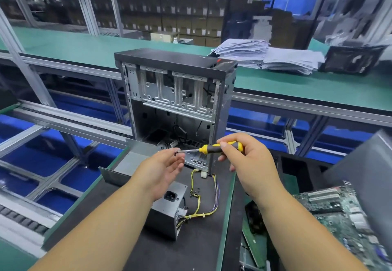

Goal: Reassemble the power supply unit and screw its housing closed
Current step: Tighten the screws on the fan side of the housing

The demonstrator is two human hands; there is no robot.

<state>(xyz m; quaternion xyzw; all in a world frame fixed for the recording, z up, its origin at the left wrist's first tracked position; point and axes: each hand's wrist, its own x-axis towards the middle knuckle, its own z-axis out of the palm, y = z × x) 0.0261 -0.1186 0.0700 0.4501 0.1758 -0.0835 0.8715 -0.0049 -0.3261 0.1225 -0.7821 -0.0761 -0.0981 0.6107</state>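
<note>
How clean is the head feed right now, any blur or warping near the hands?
Head view: the hands, screwdriver and power supply unit are reasonably sharp; the right-edge circuit board and the background are smeared; wide-angle bending curves the frame rails; lighting is even, without harsh glare.

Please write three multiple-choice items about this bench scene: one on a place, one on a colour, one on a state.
1. Where does the power supply unit lie?
A. inside the computer case
B. on the dark mat in front of the case
C. on the stack of papers

2. What colour is the screwdriver handle?
A. yellow and black
B. red
C. blue

3. What is the right hand doing?
A. resting flat on the mat
B. gripping the screwdriver handle
C. holding the circuit board

Answers: 1 B, it sits on the mat, outside the open computer case. 2 A, yellow ends with a black grip. 3 B, thumb and fingers curl round the handle.
</note>
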